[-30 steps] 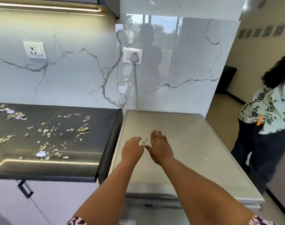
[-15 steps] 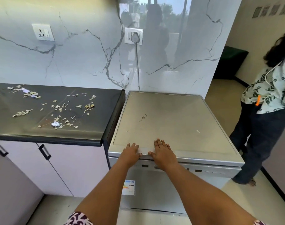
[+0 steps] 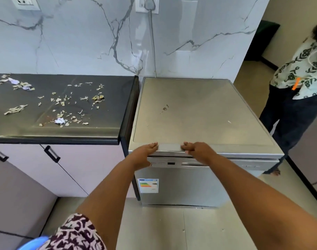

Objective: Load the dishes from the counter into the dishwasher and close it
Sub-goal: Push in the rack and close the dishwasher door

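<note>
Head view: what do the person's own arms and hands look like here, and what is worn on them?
Both forearms are bare to above the elbow. The left hand and right hand wear no gloves; no rings, watch or bracelets show. A short sleeve in a maroon-and-white pattern covers the left upper arm at the bottom edge. The right sleeve is out of frame.

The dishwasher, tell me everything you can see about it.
The dishwasher is a freestanding silver, metal-looking unit against the marble wall, right of the dark counter. Its flat top shows a small smudge. The door looks shut, with a control strip along its top and an energy label at its upper left. The left hand and right hand rest on the top's front edge.
</note>
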